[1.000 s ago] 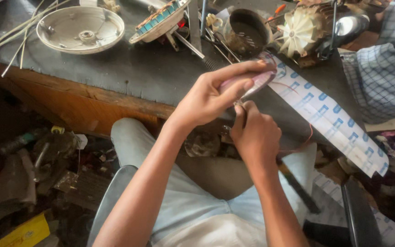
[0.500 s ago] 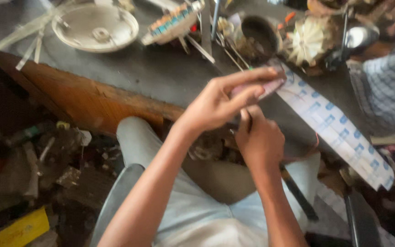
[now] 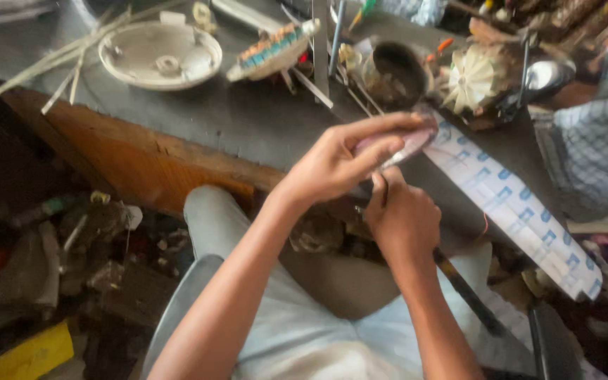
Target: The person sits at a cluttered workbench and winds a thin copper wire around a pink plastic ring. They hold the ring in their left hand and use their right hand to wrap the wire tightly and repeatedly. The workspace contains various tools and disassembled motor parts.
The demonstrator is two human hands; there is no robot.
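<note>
strip (image 3: 515,211): long, white, blue squares | left hand (image 3: 332,165) pinches end

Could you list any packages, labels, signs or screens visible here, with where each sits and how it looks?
Long flat carton: slants from the left hand down to the right, partly over the bench edge; white with rows of small blue squares.
Yellow flat package: bottom left on the floor; blurred.
No signs or screens show.
</note>
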